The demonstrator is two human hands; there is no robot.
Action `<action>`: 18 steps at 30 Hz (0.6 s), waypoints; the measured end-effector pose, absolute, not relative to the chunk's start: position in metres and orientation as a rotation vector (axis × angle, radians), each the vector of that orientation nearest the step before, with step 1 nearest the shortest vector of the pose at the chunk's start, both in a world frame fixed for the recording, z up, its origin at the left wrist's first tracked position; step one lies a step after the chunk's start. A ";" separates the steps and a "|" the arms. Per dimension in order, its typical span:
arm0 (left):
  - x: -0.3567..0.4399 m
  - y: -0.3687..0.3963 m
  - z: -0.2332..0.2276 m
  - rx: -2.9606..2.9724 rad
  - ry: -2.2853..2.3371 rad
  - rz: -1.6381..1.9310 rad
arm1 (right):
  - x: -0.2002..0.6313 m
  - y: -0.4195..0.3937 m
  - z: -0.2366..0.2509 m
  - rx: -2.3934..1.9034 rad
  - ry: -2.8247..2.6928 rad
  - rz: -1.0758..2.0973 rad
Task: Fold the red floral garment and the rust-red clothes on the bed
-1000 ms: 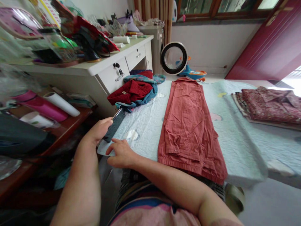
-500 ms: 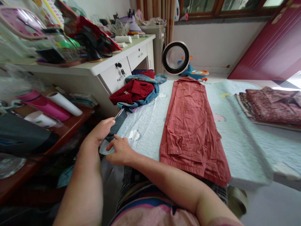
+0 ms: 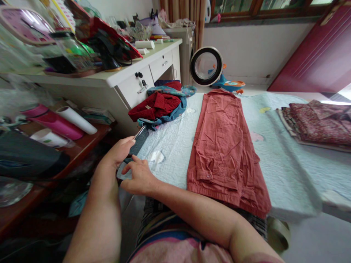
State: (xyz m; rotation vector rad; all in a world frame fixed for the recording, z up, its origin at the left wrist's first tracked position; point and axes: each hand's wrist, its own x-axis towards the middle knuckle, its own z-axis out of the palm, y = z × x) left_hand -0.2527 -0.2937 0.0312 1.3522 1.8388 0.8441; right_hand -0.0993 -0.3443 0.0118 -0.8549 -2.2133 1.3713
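Observation:
My left hand (image 3: 118, 151) holds a dark phone (image 3: 139, 140) tilted above the near left corner of the quilted pale-blue table cover (image 3: 175, 146). My right hand (image 3: 139, 177) rests just below the phone, index finger touching its lower end. To the right, a pair of rust-red trousers (image 3: 223, 146) lies folded lengthwise and flat on the cover, waistband toward me.
A heap of dark red and blue clothes (image 3: 160, 106) lies at the cover's far left. Folded patterned maroon garments (image 3: 315, 124) sit at the right. A cluttered white desk (image 3: 131, 73) and a low wooden table (image 3: 68, 146) with rolls stand on the left. A round fan (image 3: 206, 66) is beyond.
The view has shifted slightly. My left hand has tipped the phone a little further up and away, and my right index finger has moved onto its lower end.

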 end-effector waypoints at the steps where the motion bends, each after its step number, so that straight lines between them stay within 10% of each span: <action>1: -0.253 -0.294 0.031 1.358 1.839 0.845 | -0.100 -0.344 0.011 -0.856 -2.211 1.368; 18: -0.250 -0.294 0.033 1.431 1.862 0.794 | -0.109 -0.341 0.005 -0.996 -2.174 1.449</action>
